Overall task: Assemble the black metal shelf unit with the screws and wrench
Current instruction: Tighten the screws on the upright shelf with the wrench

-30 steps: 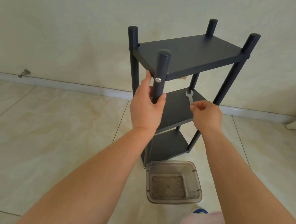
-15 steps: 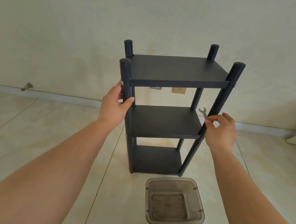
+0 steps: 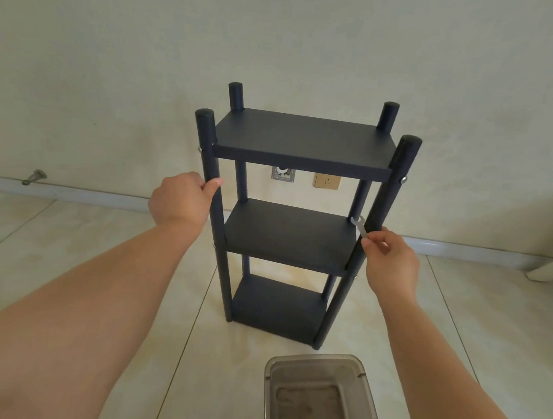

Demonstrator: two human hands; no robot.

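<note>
The black metal shelf unit [image 3: 300,134] stands upright on the tiled floor, three boards between four round posts. Silver screw heads show on the front posts, one at the top right [image 3: 403,179]. My left hand [image 3: 181,200] grips the front left post just below the top board. My right hand [image 3: 390,261] sits beside the front right post at the level of the middle board, pinching a small silver wrench [image 3: 358,226] that points up against the post.
A clear plastic box [image 3: 315,364] lies on the floor right in front of the unit, near the bottom edge. Behind the shelf the wall carries a metal plate [image 3: 283,173] and a socket [image 3: 327,181]. A white baseboard runs along the wall.
The shelf unit has turned from corner-on to nearly face-on and stands farther from me. My left hand stayed on the front left post; my right hand kept the wrench beside the right post.
</note>
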